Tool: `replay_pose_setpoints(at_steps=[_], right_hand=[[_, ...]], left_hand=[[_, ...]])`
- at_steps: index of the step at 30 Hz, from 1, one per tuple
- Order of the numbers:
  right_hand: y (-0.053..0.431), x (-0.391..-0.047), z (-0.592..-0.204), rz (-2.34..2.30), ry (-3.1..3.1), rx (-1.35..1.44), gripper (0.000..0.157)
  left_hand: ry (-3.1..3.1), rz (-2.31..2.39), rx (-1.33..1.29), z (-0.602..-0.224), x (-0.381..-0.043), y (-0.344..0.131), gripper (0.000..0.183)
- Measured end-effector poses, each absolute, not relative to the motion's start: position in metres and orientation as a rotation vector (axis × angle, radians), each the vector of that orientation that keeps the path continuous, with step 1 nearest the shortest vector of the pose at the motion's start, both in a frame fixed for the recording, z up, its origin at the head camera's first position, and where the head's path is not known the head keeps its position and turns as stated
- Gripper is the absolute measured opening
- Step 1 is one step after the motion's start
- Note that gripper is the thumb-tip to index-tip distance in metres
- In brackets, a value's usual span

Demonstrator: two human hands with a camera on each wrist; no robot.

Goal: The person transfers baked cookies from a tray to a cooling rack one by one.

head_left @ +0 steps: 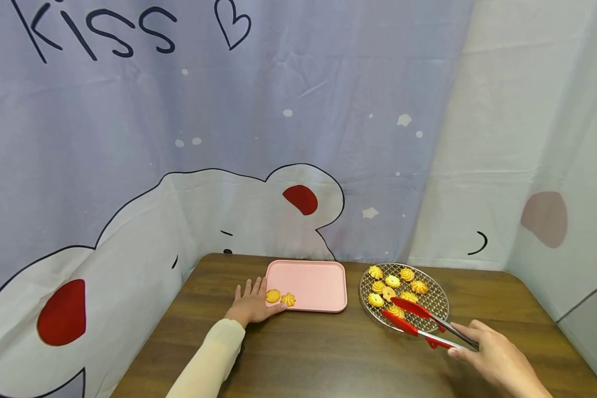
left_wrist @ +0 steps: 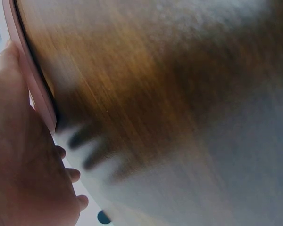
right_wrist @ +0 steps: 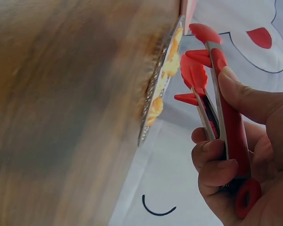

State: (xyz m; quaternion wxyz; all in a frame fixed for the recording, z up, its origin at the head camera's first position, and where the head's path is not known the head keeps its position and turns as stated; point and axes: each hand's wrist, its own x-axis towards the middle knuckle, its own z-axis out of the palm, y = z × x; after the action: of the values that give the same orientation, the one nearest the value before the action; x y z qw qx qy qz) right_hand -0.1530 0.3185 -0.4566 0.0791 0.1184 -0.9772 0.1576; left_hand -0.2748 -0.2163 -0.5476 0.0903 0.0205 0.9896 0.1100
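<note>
My left hand [head_left: 251, 307] rests at the left front corner of a pink tray [head_left: 318, 283], fingers spread and thumb along the front rim. Two golden cookies [head_left: 288, 299] lie in that corner, beside the thumb. In my right hand [head_left: 497, 354] I hold red-tipped metal tongs [right_wrist: 233, 122], gripped around the red handle with the thumb on top. The tongs' tips [head_left: 412, 307] are spread apart over the front of a round wire rack [head_left: 435, 304], overlapping some piped cookies [head_left: 406, 275] in the head view. Several cookies sit on the rack, mostly on its left half.
The brown wooden table [head_left: 298, 354] carries the tray and, to its right, the rack. A patterned curtain [head_left: 298, 127] with cartoon drawings hangs right behind the table's back edge and along both sides.
</note>
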Motion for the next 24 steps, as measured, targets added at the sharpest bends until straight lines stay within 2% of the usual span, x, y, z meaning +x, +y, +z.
replay_pose_setpoints(at_steps=[15, 24], right_hand=[[0.275, -0.183, -0.442, 0.481, -2.888, 0.529, 0.057], [0.244, -0.209, -0.440, 0.501, -2.922, 0.616, 0.057]], left_hand=[[2.937, 0.323, 0.079, -0.521, -0.257, -0.207, 0.106], [2.946, 0.294, 0.078, -0.517, -0.256, -0.206, 0.105]])
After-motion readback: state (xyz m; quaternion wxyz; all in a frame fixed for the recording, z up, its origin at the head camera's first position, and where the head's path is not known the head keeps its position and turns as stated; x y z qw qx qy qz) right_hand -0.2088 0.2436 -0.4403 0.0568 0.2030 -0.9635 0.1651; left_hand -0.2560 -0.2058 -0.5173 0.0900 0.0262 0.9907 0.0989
